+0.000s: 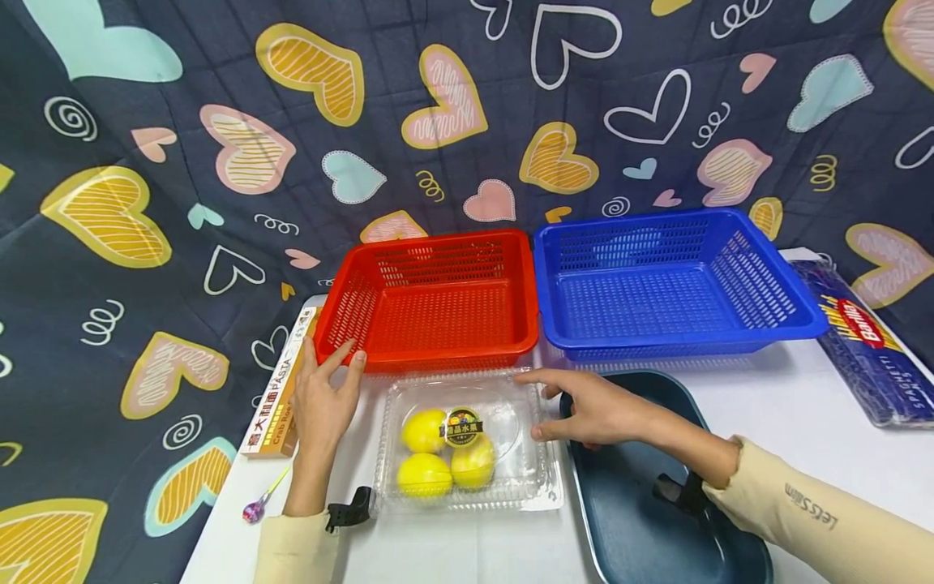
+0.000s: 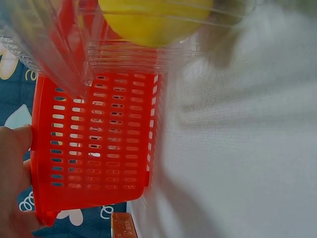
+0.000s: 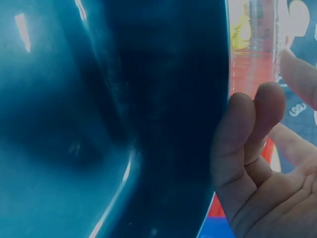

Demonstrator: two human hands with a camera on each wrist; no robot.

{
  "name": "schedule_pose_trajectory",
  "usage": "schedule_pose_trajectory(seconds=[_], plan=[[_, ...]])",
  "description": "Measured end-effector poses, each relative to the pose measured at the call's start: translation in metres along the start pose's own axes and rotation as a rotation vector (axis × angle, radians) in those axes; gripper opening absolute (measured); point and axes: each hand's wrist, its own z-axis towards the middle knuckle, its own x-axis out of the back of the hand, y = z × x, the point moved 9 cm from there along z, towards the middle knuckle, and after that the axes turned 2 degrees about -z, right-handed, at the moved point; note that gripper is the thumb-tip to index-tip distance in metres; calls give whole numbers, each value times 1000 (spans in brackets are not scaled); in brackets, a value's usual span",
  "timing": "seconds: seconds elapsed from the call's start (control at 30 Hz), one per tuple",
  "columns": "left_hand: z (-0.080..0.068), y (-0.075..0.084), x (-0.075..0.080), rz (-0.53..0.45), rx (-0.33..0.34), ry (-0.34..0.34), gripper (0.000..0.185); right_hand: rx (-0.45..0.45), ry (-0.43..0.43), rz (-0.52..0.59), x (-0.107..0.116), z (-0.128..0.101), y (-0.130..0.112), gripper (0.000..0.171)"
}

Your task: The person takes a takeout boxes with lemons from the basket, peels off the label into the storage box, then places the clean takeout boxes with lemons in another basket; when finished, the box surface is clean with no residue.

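Note:
A clear plastic clamshell container (image 1: pixel 511 414) lies on the table with its lid down. Inside are three lemons (image 1: pixel 426 474), partly under a black and gold label. My left hand (image 1: pixel 324 397) is left of the container, fingers spread at the front left corner of the red basket (image 1: pixel 443 361). The left wrist view has its fingertips right at the basket's rim. At the container's back right is my right hand (image 1: pixel 594 405), index finger reaching over the lid's edge and thumb apart from it. In the right wrist view, its other fingers are bent beside the tray's edge.
A dark teal tray (image 1: pixel 635 503) lies under my right forearm. Behind it stands a blue basket (image 1: pixel 679 332). At the far right is a spaghetti packet (image 1: pixel 868 341). On the left are a pasta box (image 1: pixel 280 389) and a lollipop (image 1: pixel 255 509). A heart-patterned cloth (image 1: pixel 467 97) hangs behind.

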Motion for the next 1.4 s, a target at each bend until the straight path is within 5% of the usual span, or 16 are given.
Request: schedule_pose_trajectory(seconds=[0.37,0.7,1.07,1.2,1.4], plan=[[1,2,0,12,1,-5,47,36,1,-76,3,-2,-6,71],[-1,3,0,13,-31,-23,45,181,69,-242,15,-5,-24,67],[-3,4,1,18,-37,-173,55,191,219,-205,38,2,-26,55],[-5,13,4,11,-94,-206,58,243,205,-200,39,7,-28,53],[-11,38,10,-56,-277,-228,52,294,165,-190,37,10,-28,52]])
